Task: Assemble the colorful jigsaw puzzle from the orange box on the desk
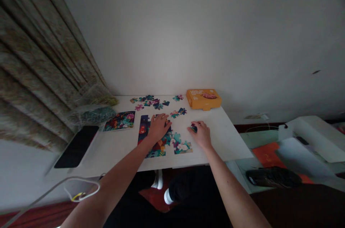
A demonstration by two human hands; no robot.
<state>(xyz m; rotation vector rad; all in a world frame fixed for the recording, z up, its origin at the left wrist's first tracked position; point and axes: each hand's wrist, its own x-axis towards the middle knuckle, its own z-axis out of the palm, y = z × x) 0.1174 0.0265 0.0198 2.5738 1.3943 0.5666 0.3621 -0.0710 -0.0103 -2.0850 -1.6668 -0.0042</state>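
My left hand (158,127) lies over the partly joined jigsaw puzzle (144,131), its fingers stretched out across the upper part and hiding some of it. To the right, my right hand (202,133) pinches a dark teal puzzle piece (193,128) at the table surface. Between the hands, a section with white rabbits (183,146) sits at the puzzle's lower right. Just beyond my left hand are a few pieces (178,113). Further back, several loose pieces (155,103) are scattered, with a small pink and teal group (178,97) near the wall.
A yellow puzzle box (204,99) stands at the back right of the white table (223,141). On the left are a picture card (120,121), a black phone or tablet (77,147) and a clear plastic bag (94,113). A white cable (51,189) crosses the lower left.
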